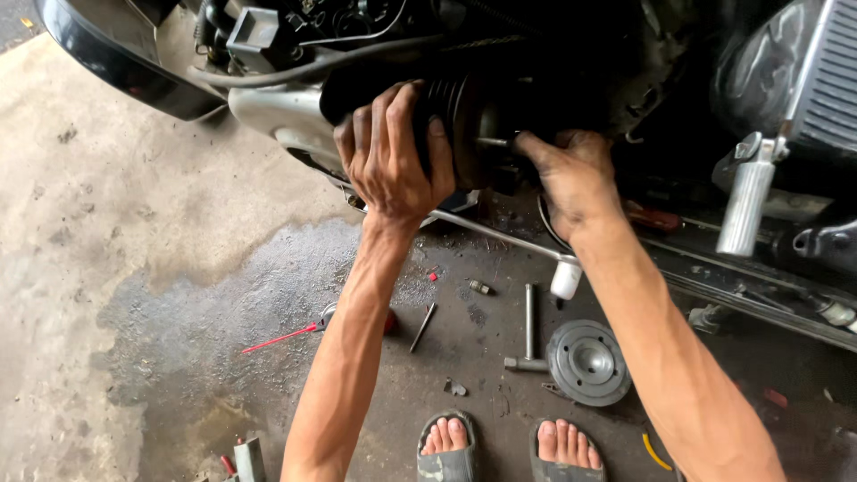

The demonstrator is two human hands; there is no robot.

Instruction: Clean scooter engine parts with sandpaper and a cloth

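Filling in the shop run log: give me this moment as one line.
left hand: grips black ribbed part | right hand: at metal shaft | floor: grey disc, T-wrench

A round grey metal disc [588, 361] lies on the oily concrete floor [107, 268] at lower centre-right; an L-shaped socket wrench [528, 330] lies just left of it; a red straw nozzle [281, 339] points left at centre; a silver footpeg [745, 201] hangs at upper right; grey sandals [451, 460] show at the bottom edge.
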